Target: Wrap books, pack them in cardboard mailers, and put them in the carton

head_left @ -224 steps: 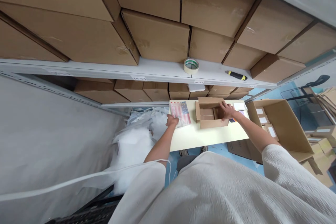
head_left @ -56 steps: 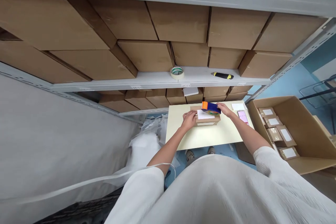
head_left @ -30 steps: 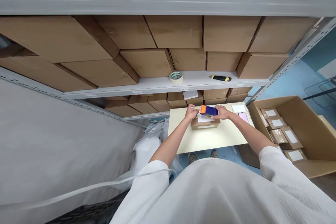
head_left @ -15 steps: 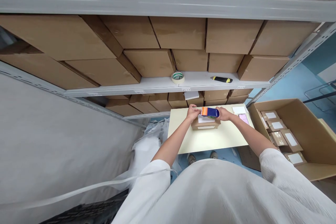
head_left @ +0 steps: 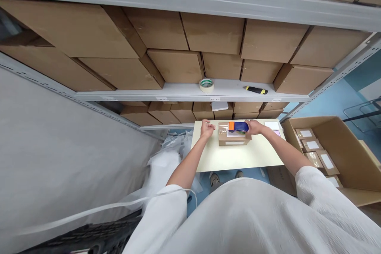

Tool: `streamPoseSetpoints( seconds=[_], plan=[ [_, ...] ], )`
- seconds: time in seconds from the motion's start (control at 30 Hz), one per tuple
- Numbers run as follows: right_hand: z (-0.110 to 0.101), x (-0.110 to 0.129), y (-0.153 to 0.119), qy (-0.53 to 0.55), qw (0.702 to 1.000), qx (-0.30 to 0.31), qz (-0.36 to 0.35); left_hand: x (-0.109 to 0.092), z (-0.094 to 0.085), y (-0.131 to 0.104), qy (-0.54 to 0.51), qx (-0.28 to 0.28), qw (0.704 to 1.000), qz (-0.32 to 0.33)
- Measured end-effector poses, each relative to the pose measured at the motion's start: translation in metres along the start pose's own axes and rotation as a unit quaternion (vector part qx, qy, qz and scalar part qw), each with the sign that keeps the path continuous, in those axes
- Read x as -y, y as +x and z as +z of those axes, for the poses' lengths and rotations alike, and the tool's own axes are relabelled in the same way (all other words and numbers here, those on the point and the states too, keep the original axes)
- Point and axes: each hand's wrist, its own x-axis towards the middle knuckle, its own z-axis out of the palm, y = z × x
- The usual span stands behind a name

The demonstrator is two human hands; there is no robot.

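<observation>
A small cardboard box (head_left: 234,141) with white labels lies on the pale board (head_left: 214,160). My right hand (head_left: 254,127) is wrapped round a blue and orange tape dispenser (head_left: 240,126) held over the top of the box. Clear tape stretches left from the dispenser's orange end across the box top. My left hand (head_left: 207,128), fingers pinched together, is at the tape's free end just left of the box.
A large open carton (head_left: 357,158) with several small labelled boxes stands at the right. A phone (head_left: 277,132) lies on the board's right side. Ahead, a shelf (head_left: 178,92) bears cardboard boxes, a tape roll (head_left: 206,85) and a cutter (head_left: 256,90).
My left hand has moved left, away from the dispenser, and tape now spans the gap between them. My right hand still holds the dispenser over the box. The view has shifted slightly.
</observation>
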Motion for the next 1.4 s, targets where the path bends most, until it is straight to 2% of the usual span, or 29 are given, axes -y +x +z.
streamPoseSetpoints(
  seconds=[0.07,0.13,0.5,0.63,0.9,1.1,1.2,1.3,1.4],
  plan=[
    [-0.004,0.000,-0.002,-0.028,1.000,-0.004,0.003,0.006,-0.015,0.005,-0.016,0.003,1.000,-0.027],
    [-0.008,0.002,-0.001,-0.048,0.999,-0.004,0.007,0.012,-0.023,0.006,-0.025,0.003,0.999,-0.034],
    [-0.015,0.025,0.012,-0.110,0.994,0.009,0.023,0.038,-0.023,-0.001,-0.014,0.001,0.996,-0.084],
    [-0.018,0.029,0.013,-0.113,0.993,0.017,0.032,0.051,-0.013,-0.003,-0.025,-0.008,0.994,-0.109],
    [-0.019,0.037,0.009,-0.119,0.991,0.022,0.055,0.072,0.022,-0.006,-0.011,0.021,0.990,-0.141],
    [-0.017,0.038,0.011,-0.111,0.991,0.021,0.071,0.069,0.022,-0.002,0.066,0.027,0.988,-0.139],
    [-0.017,0.038,0.011,-0.112,0.991,0.018,0.069,0.063,0.020,-0.006,0.074,0.015,0.993,-0.094],
    [-0.015,0.037,0.011,-0.109,0.992,0.010,0.059,0.057,0.019,-0.013,0.043,0.046,0.997,-0.055],
    [-0.012,0.035,0.012,-0.089,0.995,-0.001,0.039,0.049,0.015,-0.020,0.069,0.078,0.992,-0.073]
  ],
)
